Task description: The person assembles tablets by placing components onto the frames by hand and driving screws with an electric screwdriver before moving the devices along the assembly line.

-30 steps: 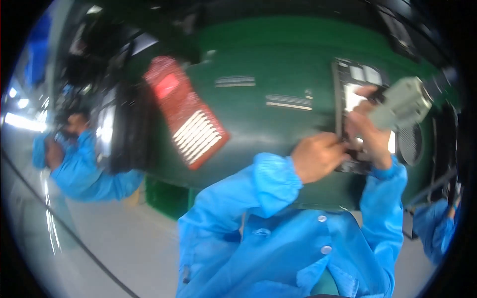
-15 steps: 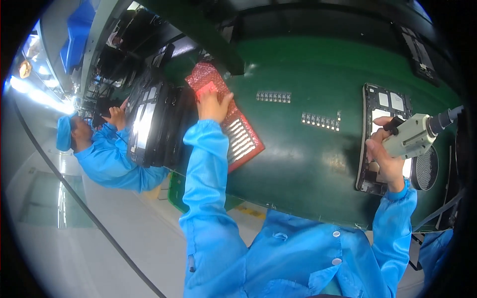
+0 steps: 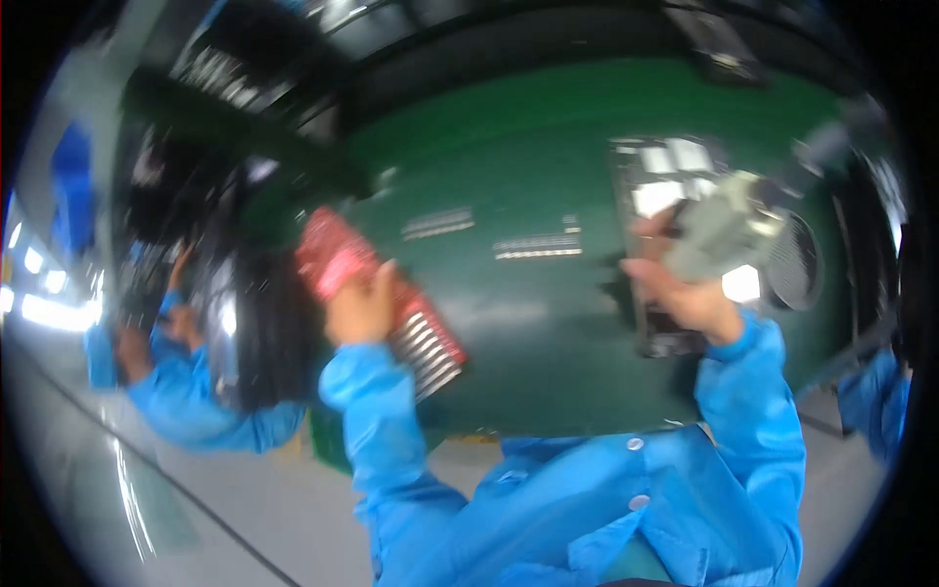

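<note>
My left hand (image 3: pixel 362 311) is closed over a red bubble-wrap sheet (image 3: pixel 331 245), thumb on its right side. Below the fingers a row of pale bars (image 3: pixel 427 352) shows against the red; their kind is too blurred to tell. At the right my right hand (image 3: pixel 682 292) grips a pale handheld tool (image 3: pixel 722 227) with a thick grey cable or hose at its back. The tool is over a dark device casing (image 3: pixel 667 159) with white rectangles, partly hidden by hand and tool. Two rows of small parts, one farther left (image 3: pixel 437 223) and one nearer (image 3: pixel 538 245), lie between my hands.
A round dark mesh piece (image 3: pixel 794 262) is right of the casing. Several dark panels (image 3: pixel 262 313) stand stacked left of my left hand. Beyond them sits a co-worker in blue (image 3: pixel 201 411). The green tabletop (image 3: pixel 518 323) ends close to my body.
The whole view has swung and blurred, shifting the scene leftward. My left hand remains on the red bubble wrap, and my right hand still holds the pale tool.
</note>
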### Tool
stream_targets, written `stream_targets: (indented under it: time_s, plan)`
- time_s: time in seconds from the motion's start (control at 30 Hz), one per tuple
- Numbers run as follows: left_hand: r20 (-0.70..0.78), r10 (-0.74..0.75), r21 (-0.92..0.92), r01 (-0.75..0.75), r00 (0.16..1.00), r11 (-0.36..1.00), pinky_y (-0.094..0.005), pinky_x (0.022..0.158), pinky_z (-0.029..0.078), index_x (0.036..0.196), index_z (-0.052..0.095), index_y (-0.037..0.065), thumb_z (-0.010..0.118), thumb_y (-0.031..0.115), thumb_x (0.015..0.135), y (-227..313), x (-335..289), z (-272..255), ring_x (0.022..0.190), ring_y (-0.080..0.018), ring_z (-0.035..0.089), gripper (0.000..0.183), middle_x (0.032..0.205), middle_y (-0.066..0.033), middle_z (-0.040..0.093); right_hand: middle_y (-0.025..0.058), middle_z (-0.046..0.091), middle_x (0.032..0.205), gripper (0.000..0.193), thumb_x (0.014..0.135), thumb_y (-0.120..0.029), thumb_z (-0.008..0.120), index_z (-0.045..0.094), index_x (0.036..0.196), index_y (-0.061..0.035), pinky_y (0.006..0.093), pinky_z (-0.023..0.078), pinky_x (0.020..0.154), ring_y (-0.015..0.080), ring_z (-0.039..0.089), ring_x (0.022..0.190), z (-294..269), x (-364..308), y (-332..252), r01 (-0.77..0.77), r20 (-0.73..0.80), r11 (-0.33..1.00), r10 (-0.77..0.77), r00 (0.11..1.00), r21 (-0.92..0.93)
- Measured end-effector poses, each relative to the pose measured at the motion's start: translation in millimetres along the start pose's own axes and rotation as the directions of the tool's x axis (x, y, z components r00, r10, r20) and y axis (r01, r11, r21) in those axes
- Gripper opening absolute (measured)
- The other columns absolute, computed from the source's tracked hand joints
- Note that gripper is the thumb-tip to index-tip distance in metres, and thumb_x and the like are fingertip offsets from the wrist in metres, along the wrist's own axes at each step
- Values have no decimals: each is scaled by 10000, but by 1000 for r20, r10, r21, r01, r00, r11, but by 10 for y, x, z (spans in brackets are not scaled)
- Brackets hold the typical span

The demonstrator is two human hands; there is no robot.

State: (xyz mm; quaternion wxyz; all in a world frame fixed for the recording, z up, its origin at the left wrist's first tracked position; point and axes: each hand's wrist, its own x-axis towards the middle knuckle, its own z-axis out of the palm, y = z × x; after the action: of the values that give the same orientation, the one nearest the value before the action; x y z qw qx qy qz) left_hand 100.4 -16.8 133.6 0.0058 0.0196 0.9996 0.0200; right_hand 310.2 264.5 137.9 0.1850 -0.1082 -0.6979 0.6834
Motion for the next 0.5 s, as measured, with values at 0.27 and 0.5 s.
stream_targets:
  time_s: [0.27,0.5]
  plan:
    - [-510,495,-455,-709,703,539,-348,938,394,1134,544,-89,579,57,835,483,-729,-580,1073,-287,551,335,1153,-229,568,-10,570,651,399,618,-96,823,603,944,-27,235,466,587,67,521,592,-398,54,-204,351,-149,935,-354,923,-52]
    - [-784,610,-445,-788,114,-425,-388,916,431,1149,526,-63,467,126,904,1022,-1454,-994,1045,-358,559,316,1137,-240,560,44,499,554,338,739,-16,661,493,1028,37,270,414,421,125,470,432,-1537,-124,-221,420,-534,907,-367,762,-25]
